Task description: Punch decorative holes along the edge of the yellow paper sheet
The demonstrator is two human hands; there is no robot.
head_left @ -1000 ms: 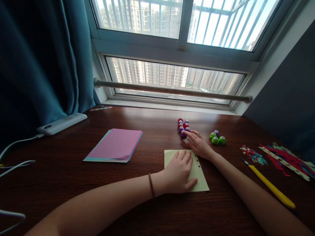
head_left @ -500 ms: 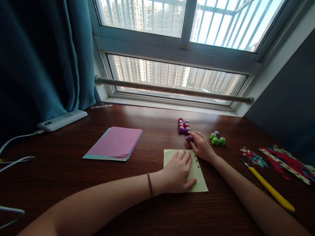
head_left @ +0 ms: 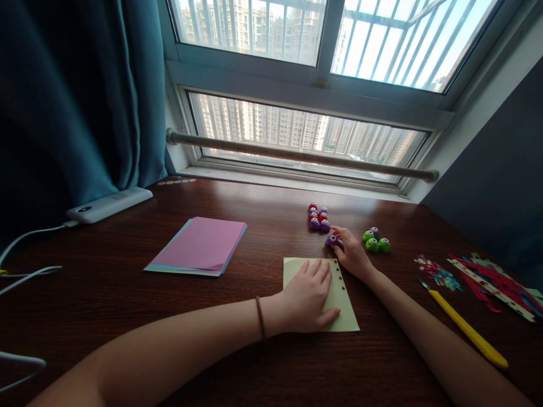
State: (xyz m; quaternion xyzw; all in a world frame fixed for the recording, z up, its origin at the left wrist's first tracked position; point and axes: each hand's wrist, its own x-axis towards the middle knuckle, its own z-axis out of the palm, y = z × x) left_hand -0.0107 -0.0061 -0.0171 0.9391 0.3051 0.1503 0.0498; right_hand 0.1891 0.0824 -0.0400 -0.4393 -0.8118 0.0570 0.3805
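Yellow paper (head_left: pixel 347 316) is held flat beneath the slightly spread fingers of the left hand (head_left: pixel 306 299), its star-punched edge left uncovered to their right. Open tabletop (head_left: pixel 263 254) lies left of them. A purple punch (head_left: pixel 332 241), gripped by the right hand's (head_left: pixel 354 254) fingers, has been drawn nearer the paper since earlier.
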